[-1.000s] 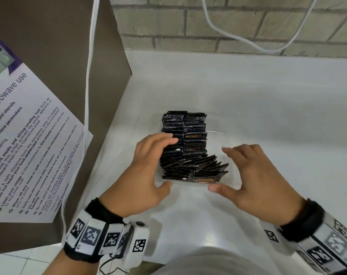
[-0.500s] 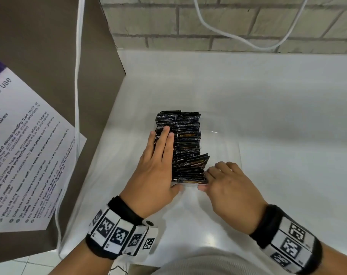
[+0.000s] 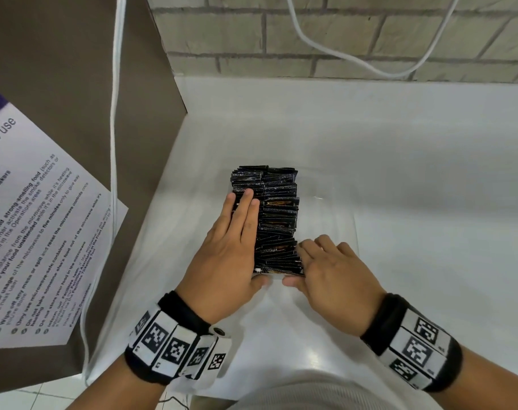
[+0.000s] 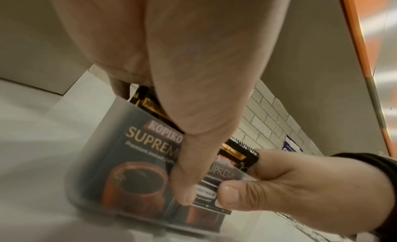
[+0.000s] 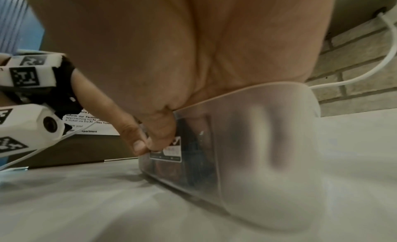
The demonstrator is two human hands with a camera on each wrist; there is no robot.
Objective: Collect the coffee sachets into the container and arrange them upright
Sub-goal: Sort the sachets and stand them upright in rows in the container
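A clear plastic container [image 3: 328, 214] stands on the white counter and holds a long row of black coffee sachets [image 3: 278, 220], standing on edge. My left hand [image 3: 253, 238] lies flat with straight fingers along the row's left side, thumb on the front wall. My right hand [image 3: 299, 263] curls its fingers over the rim against the right edge of the near sachets. Its thumb presses the front wall from outside. The left wrist view shows the front sachet [image 4: 141, 152] through the wall, with both thumbs on that wall. The right wrist view shows the container [image 5: 268, 143] from the side.
A brown cabinet side [image 3: 74, 84] with a printed microwave notice [image 3: 38, 238] rises at the left. A white cable [image 3: 114, 143] hangs down it, and another cable [image 3: 355, 57] loops across the brick wall behind. The white counter [image 3: 429, 202] stretches right of the container.
Both hands closed in from hovering to touching the stack. The near sachets, which were fanned out and leaning, now stand packed with the row. The left fingers slid further along the left side.
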